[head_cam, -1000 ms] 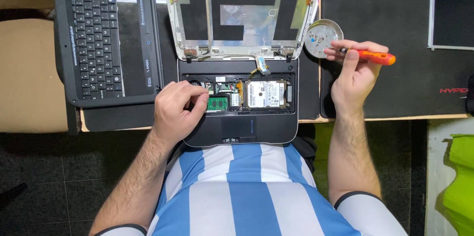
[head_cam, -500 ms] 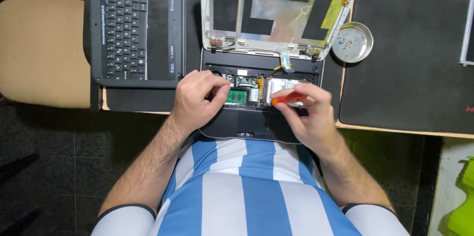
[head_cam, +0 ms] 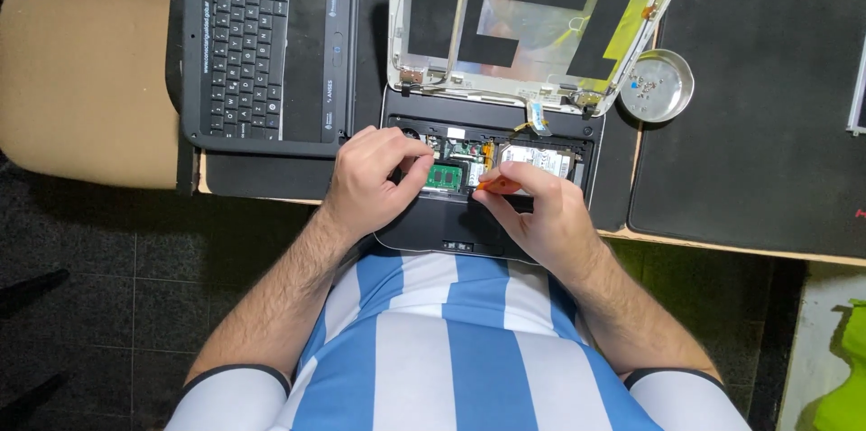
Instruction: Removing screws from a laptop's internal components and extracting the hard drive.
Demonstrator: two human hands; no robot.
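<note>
An opened black laptop base (head_cam: 577, 180) lies at the desk's front edge, its board, a green memory module (head_cam: 444, 177) and a silver drive (head_cam: 538, 159) exposed. My left hand (head_cam: 372, 178) rests on the base's left side, its thumb touching the green module. My right hand (head_cam: 541, 210) holds an orange-handled screwdriver (head_cam: 493, 184), with its tip hidden and pointed into the base just right of the module. Behind the base, the stripped white lid shell (head_cam: 532, 21) lies open with foil and tape patches.
A removed black keyboard panel (head_cam: 262, 43) lies at the left. A round metal dish (head_cam: 657, 85) holding small screws sits at the right on a black mat (head_cam: 767, 124). A tan chair seat (head_cam: 86, 79) stands left of the desk. A bright green object (head_cam: 843, 377) is at the lower right.
My right hand came from the metal dish to the laptop base with the screwdriver, then settled beside the memory module. The left hand stayed on the base. The camera shifted left.
</note>
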